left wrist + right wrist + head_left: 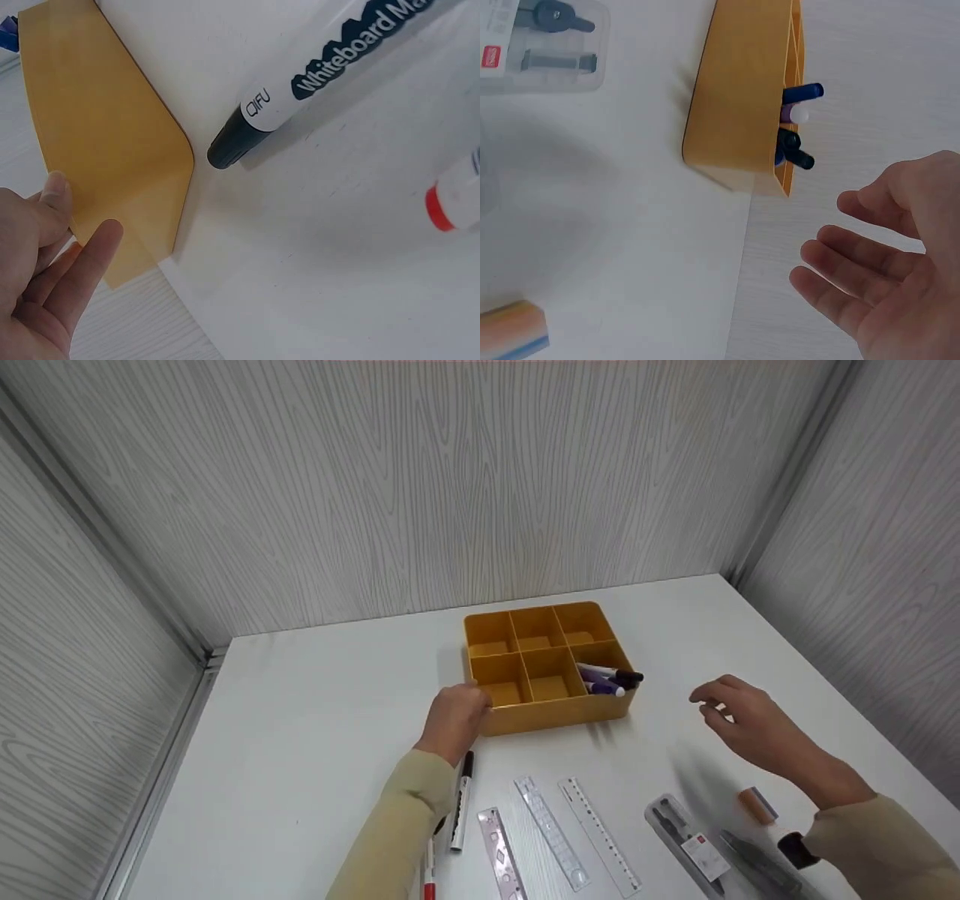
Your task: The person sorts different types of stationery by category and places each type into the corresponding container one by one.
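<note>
At the yellow organizer's (555, 717) near-left corner, my left fingers (481, 697) pinch its wall; my right fingers (847, 274) hang parted, holding nothing. Markers (604, 688) already sit in the near-right compartment; rulers (551, 834), compass set (684, 844) and whiteboard marker (322, 71) still lie on the table (337, 720).

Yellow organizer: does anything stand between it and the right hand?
Nothing visible stands between the right hand and the yellow organizer, though pens in its near right compartment poke past the rim.
</note>
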Tool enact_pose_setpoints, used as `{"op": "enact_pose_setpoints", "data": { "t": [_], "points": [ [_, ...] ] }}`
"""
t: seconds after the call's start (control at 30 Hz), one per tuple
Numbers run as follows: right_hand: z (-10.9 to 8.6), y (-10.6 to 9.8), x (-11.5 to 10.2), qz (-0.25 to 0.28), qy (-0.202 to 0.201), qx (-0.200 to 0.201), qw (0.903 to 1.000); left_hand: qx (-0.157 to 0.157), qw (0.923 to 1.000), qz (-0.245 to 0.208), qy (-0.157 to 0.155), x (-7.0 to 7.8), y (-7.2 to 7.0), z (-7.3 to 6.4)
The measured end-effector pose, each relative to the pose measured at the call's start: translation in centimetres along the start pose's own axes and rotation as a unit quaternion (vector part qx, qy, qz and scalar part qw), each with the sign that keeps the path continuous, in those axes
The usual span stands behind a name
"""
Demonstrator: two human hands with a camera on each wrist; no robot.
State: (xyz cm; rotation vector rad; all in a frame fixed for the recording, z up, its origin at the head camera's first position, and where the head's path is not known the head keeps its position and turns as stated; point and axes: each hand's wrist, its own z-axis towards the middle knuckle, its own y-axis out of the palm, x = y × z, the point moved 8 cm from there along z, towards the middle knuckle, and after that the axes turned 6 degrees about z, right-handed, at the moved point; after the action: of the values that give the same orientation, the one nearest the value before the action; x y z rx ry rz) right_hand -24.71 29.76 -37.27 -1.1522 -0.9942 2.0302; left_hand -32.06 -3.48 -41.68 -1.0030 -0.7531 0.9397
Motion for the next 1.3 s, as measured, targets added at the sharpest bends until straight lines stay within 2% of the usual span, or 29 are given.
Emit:
{"op": "enact_pose_setpoints", "data": {
  "t": [0.13, 0.27, 0.4, 0.5, 0.6, 0.73, 0.87, 1.03, 1.2, 1.3],
  "points": [
    [-1.3, -0.3, 2.1, -0.001, 0.043, -0.017, 0.9989, 0.001, 1.0, -0.006, -0.003, -0.2, 0.0, -0.2],
    [-2.7, 0.3, 4.2, 0.002, 0.091, -0.068, 0.9935, -0.007, 0.9999, -0.009, -0.008, -0.4, 0.2, -0.3],
    [-4.2, 1.6, 5.7, 0.008, 0.114, -0.118, 0.9863, -0.013, 0.9998, -0.008, -0.012, -0.5, 0.4, -0.4],
    [-5.2, 2.9, 6.7, 0.014, 0.144, -0.156, 0.977, -0.018, 0.9997, -0.006, -0.014, -0.6, 0.5, -0.4],
    [-6.1, 4.1, 7.6, 0.007, 0.185, -0.196, 0.9629, -0.023, 0.9996, -0.003, -0.018, -0.6, 0.7, -0.4],
    [-7.1, 5.2, 8.4, -0.009, 0.208, -0.225, 0.9518, -0.028, 0.9994, -0.002, -0.021, -0.6, 0.8, -0.5],
    [-7.5, 5.8, 8.4, -0.015, 0.204, -0.218, 0.9543, -0.02, 0.9997, 0.001, -0.016, -0.5, 0.7, -0.5],
    [-7.1, 5.9, 8.3, -0.009, 0.177, -0.2, 0.9636, -0.015, 0.9998, -0.006, -0.011, -0.3, 0.5, -0.4],
    [-6.1, 5.5, 8.2, 0.006, 0.176, -0.183, 0.9672, -0.032, 0.9992, -0.014, -0.02, -0.2, 0.4, -0.2],
    [-5.2, 5.0, 7.5, 0.02, 0.157, -0.166, 0.9733, -0.04, 0.9988, -0.011, -0.026, -0.2, 0.4, -0.1]
  ]
}}
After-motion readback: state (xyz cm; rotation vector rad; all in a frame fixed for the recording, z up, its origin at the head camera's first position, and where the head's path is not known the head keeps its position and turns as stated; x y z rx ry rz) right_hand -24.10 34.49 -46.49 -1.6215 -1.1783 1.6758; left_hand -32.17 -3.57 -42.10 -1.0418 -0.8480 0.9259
